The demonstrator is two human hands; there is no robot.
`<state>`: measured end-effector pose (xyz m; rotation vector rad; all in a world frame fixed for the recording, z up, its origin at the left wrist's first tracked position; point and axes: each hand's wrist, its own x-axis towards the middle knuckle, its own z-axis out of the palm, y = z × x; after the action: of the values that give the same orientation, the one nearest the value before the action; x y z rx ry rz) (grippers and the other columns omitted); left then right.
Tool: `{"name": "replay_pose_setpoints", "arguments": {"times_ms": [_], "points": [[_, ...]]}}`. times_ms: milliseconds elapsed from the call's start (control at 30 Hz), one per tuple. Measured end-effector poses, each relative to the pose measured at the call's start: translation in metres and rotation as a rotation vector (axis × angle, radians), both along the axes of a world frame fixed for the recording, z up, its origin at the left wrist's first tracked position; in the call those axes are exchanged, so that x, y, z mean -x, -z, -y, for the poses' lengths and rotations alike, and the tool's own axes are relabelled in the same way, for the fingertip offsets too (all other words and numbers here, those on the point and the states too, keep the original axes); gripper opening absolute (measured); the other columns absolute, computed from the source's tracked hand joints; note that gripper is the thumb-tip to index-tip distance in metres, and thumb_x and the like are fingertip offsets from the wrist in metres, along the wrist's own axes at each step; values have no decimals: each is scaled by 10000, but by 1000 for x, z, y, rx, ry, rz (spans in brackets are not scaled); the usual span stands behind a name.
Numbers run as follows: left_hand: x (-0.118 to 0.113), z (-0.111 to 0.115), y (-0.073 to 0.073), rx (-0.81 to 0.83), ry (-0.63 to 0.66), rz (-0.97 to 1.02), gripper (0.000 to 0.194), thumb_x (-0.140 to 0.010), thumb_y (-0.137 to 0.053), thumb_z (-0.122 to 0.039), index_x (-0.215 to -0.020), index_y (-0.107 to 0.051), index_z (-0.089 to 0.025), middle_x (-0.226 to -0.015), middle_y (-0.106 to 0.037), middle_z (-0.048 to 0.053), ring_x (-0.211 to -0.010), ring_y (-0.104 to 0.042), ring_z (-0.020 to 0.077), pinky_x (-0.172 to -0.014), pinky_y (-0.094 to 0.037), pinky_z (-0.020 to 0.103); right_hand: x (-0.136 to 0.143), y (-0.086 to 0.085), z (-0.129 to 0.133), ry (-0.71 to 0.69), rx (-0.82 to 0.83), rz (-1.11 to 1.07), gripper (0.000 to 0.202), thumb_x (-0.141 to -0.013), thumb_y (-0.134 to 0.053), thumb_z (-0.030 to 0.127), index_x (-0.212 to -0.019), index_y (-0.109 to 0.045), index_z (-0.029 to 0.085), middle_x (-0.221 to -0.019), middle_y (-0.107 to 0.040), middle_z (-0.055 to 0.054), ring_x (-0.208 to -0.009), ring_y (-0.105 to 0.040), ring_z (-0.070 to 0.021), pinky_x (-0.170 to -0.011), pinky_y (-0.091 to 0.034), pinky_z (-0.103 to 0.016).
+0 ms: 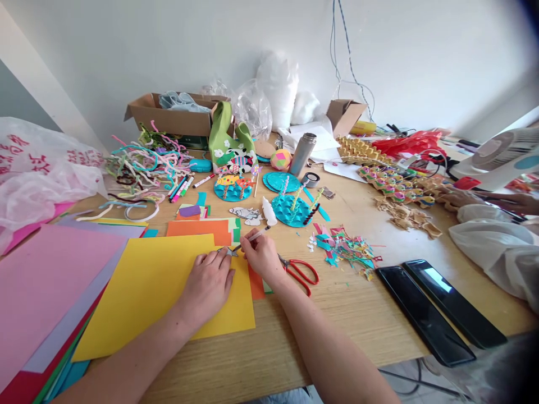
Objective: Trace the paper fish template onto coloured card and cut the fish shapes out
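A yellow sheet of paper [155, 292] lies in front of me. My left hand [210, 278] rests flat on it, fingers stretched out over a small grey fish cutout [228, 252] that is partly hidden. In my right hand [261, 255] is a pen [260, 233], its tip at the cutout's right end. Red-handled scissors [304, 273] lie beside my right wrist, partly covered by it. Beyond my hands are more grey fish cutouts [246, 214] and a white cutout [268, 211]. An orange sheet [197, 230] sits behind the yellow paper.
Coloured sheets [54, 286] are stacked at left. Pipe cleaners [147, 163], markers [181, 188], blue discs [290, 210] and a steel flask [302, 154] stand farther back. Paper scraps [347, 247] and two black phones [425, 314] lie right. Another person's hand [455, 197] is at far right.
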<state>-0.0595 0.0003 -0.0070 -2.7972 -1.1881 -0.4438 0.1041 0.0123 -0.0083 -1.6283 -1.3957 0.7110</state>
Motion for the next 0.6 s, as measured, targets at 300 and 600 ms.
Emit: {"name": "replay_pose_setpoints", "arguments": {"times_ms": [300,600], "points": [[0,0,1,-4,-2,-7,294,-922,-437,-217,-1118,-632,-119,-1223,-647,149,-1060,-588,273,-838,-413,427,4,-4,-2,-3,20,3,113,-789,-549,255,-696,-502,210,-541,-586,30,-491,-566,-129,-491,-369,-205],[-1,-1,2,12,-7,-24,326,-924,-431,-227,-1179,-619,-145,-1233,-640,145,-1044,-590,280,-816,-426,441,3,-3,-7,19,50,44,105,-794,-541,223,-692,-525,204,-552,-594,23,-524,-574,-135,-516,-364,-206]]}}
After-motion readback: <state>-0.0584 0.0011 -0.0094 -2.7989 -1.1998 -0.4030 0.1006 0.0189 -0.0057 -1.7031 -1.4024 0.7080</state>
